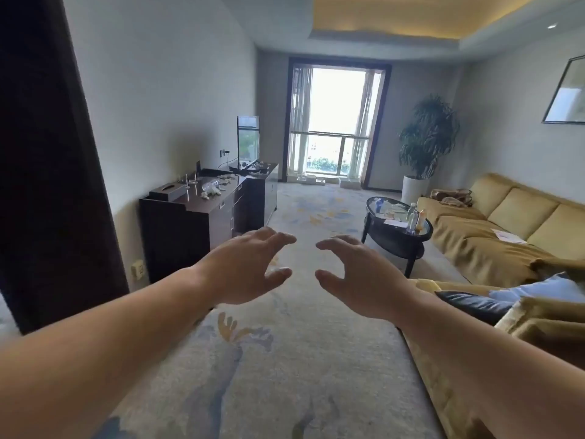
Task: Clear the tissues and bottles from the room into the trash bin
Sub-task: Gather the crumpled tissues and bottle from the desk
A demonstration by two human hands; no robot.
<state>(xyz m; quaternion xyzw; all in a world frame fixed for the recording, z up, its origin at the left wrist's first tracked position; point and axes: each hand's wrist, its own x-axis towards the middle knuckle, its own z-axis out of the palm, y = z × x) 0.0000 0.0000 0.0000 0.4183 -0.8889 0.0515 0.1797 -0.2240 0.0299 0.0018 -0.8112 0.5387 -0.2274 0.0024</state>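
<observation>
Both hands out front, left hand and right hand loose and holding nothing (a bottle lies on the cabinet).

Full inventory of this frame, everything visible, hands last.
sideboard: one, dark brown, left wall
tissue box: one, dark, sideboard's near end
lying bottle: one, clear, on sideboard
crumpled tissues: several, white, beside that bottle
screen: one, black, sideboard's far end
window: one, bright, far wall
potted plant: one, green in white pot, right of window
coffee table: one, black with glass top, in front of sofa
standing bottles: at least two, clear and orange, coffee table's sofa side
sofa: one, yellow, right wall
carpet: one, grey patterned, floor
left hand: one, open, empty, midair
right hand: one, open, empty, midair
</observation>
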